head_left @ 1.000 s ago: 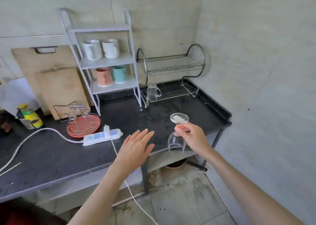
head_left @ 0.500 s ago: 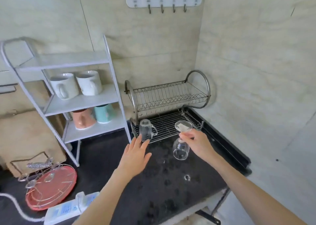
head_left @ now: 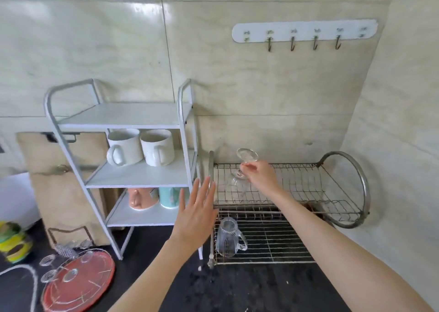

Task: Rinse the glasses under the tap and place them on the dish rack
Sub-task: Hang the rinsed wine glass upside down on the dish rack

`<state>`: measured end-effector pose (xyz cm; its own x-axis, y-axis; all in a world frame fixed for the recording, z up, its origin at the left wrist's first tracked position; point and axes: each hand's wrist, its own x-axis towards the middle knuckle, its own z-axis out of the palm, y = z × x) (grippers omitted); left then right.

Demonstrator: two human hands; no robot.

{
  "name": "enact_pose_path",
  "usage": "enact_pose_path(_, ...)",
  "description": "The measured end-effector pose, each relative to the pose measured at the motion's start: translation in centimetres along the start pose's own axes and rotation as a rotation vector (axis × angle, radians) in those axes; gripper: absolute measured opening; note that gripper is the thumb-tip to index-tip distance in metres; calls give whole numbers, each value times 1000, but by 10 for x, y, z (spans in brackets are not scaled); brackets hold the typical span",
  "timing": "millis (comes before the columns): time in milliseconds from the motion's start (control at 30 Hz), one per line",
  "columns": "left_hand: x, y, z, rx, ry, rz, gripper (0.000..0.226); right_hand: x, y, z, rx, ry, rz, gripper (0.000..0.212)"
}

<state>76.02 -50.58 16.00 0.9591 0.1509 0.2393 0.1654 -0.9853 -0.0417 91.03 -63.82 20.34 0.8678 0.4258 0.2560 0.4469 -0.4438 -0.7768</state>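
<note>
Wine glass [head_left: 238,183], inverted, stem pinched by right hand [head_left: 261,175], bowl hanging over dish rack [head_left: 342,193] upper tier; left hand [head_left: 194,214] spread, idle.

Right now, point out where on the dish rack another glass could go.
Lower tier: bare grid right of the glass mug, out to the right edge. Upper tier: open wire right of the right hand. Crowded: the upper left end, where that hand holds the wine glass upside down, with the left hand beside it.
</note>
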Motion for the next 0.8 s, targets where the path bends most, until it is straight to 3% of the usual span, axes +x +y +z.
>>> enact_pose_path(167,5,6,-2,55,-113,-67,61,37,19,36,-110,-138,-50,22)
enact_pose_path(333,5,11,-2,-30,-104,-128,60,54,32,51,-201,-244,-40,23)
enact_pose_path(800,5,15,7,-29,-132,-126,64,53,47,54,-51,-270,-51,23)
